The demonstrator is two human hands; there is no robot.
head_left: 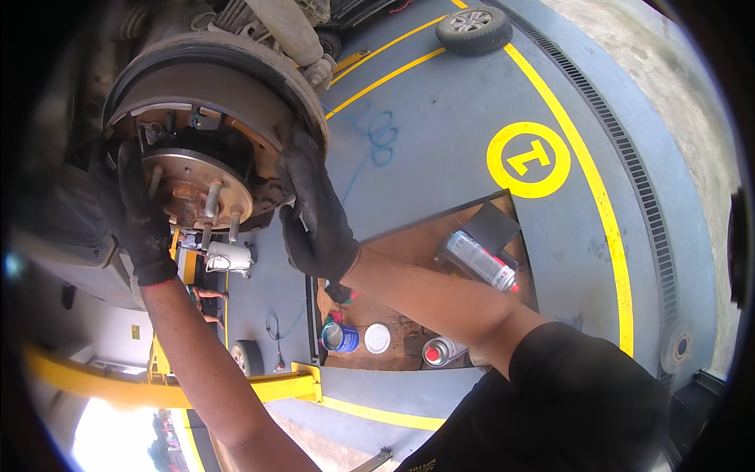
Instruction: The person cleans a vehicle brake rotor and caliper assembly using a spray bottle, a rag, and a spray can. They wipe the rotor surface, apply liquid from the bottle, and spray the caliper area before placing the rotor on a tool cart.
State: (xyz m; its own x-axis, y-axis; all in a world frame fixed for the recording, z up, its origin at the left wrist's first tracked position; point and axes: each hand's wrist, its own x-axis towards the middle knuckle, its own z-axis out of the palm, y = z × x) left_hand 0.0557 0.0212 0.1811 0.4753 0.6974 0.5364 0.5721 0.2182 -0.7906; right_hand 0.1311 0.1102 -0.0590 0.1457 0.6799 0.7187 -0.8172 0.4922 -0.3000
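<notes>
A drum brake with its drum off is in front of me, on the underside of a raised vehicle. The rusty wheel hub (185,175) with its threaded studs (212,198) stands in the middle, and a curved brake shoe (208,88) arches over it. My left hand (135,212), in a black glove, reaches round the hub's left side, its fingertips partly lost in shadow. Gloved in black too, my right hand (316,216) grips the assembly's right side, fingers up along the shoe and thumb below. What the fingers press on behind the shoe is hidden.
Below my right forearm, a floor tray (417,228) holds a spray can (481,261), another can (443,352), a blue tin (340,337) and a white lid (377,338). A yellow lift arm (267,387) crosses under my left arm. Wheels (473,31) and a blue hose (381,140) lie farther off.
</notes>
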